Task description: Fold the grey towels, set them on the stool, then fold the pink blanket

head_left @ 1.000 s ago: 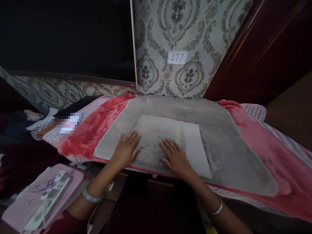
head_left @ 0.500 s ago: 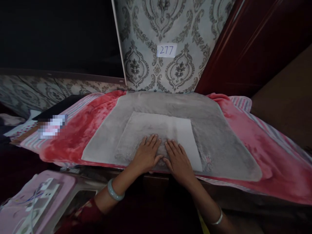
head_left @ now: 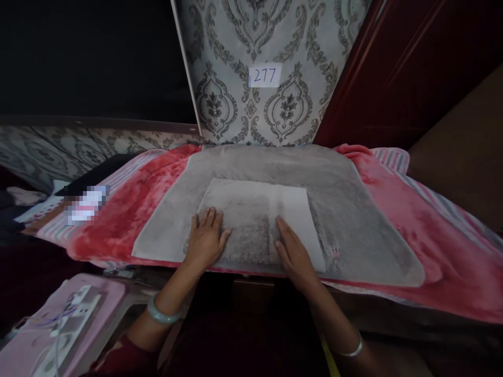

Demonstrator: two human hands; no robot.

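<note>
Here, two bare hands lie flat on one folded grey cloth (head_left: 257,222), a plush rectangle resting on the near part of one larger grey mat (head_left: 353,220). The left hand (head_left: 206,241) presses palm-down on the cloth's near left part, fingers spread and extended, closing around nothing. The right hand (head_left: 293,251) lies near the cloth's near right part, fingers straight and together, pointing away from the person; it too grasps nothing and only rests on the pile. The two hands are apart, with a darker strip of brushed pile between them. Each wrist carries one bangle: a pale green one (head_left: 161,314) on the left, a thin silver one (head_left: 351,348) on the right. The mat lies on one red fleece blanket (head_left: 129,214), which covers the surface and shows on both sides of the mat. On the patterned wallpaper behind hangs one small white label (head_left: 265,75) reading 277. At lower left sits one pink pad (head_left: 23,345) bearing a white power strip (head_left: 68,324) with cords.
</note>
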